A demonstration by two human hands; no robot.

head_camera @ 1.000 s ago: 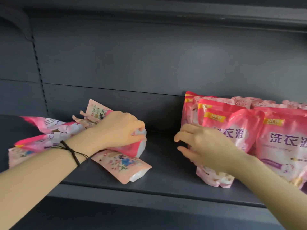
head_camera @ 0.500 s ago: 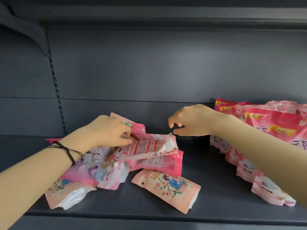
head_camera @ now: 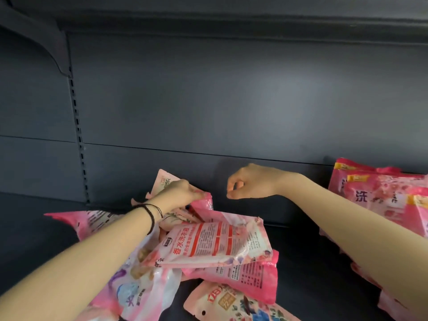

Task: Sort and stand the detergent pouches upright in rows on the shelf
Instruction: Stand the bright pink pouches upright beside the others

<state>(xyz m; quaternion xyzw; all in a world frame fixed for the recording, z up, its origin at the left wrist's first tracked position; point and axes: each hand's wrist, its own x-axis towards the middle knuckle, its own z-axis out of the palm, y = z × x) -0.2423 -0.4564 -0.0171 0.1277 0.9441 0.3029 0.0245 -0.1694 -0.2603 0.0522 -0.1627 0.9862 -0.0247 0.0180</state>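
Observation:
A loose heap of pink detergent pouches (head_camera: 215, 245) lies flat on the dark shelf (head_camera: 308, 269), left of centre. My left hand (head_camera: 179, 193) reaches into the back of the heap and pinches the top edge of a bright pink pouch (head_camera: 203, 203). My right hand (head_camera: 251, 181) hovers just right of it, fingers curled, holding nothing. A row of upright pink pouches (head_camera: 375, 193) stands at the far right. A peach pouch (head_camera: 234, 302) lies flat at the front.
The grey back panel (head_camera: 231, 100) rises behind the shelf. A slotted upright (head_camera: 78, 140) with a bracket (head_camera: 53, 42) runs down the left. Bare shelf surface shows between the heap and the standing row.
The view has moved closer to the heap. My left hand has shifted from the top pouch to the edge of a pink pouch further back. My right hand has drifted left, away from the standing row.

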